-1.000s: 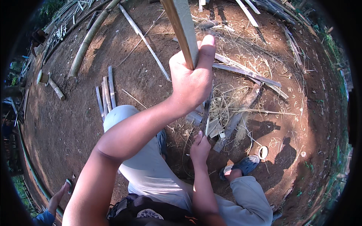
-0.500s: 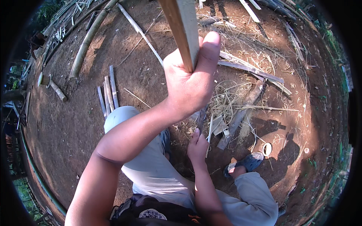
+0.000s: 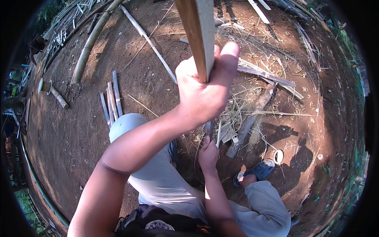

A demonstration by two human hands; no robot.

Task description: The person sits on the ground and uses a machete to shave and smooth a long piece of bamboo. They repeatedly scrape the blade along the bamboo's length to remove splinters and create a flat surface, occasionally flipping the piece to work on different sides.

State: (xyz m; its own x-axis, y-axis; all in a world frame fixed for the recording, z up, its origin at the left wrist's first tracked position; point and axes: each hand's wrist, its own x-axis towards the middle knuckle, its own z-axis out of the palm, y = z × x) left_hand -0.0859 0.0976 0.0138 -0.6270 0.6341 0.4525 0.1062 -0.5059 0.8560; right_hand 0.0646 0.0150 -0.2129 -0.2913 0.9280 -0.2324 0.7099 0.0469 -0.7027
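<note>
A split bamboo slat (image 3: 199, 35) stands upright toward me, brown on one side and pale on the other. My left hand (image 3: 203, 93) is wrapped round its lower end, the thumb laid along the pale side. Lower down, my right hand (image 3: 208, 156) grips a knife, its handle hidden in the fist. Only a short stretch of the dark knife blade (image 3: 211, 129) shows; the rest disappears behind my left hand. Pale shavings (image 3: 239, 104) lie tangled on the ground beyond the knife, by a weathered piece of wood (image 3: 256, 114).
Several bamboo slats (image 3: 112, 100) lie past my left knee. Long bamboo poles (image 3: 92, 47) stretch across the bare soil farther left. Cut strips (image 3: 272, 77) lie to the right. A pale ring (image 3: 278, 157) sits near my right shoe (image 3: 262, 170).
My left hand and the bamboo slat have shifted slightly right and down in view. My right hand keeps its grip on the knife, nearly in the same place.
</note>
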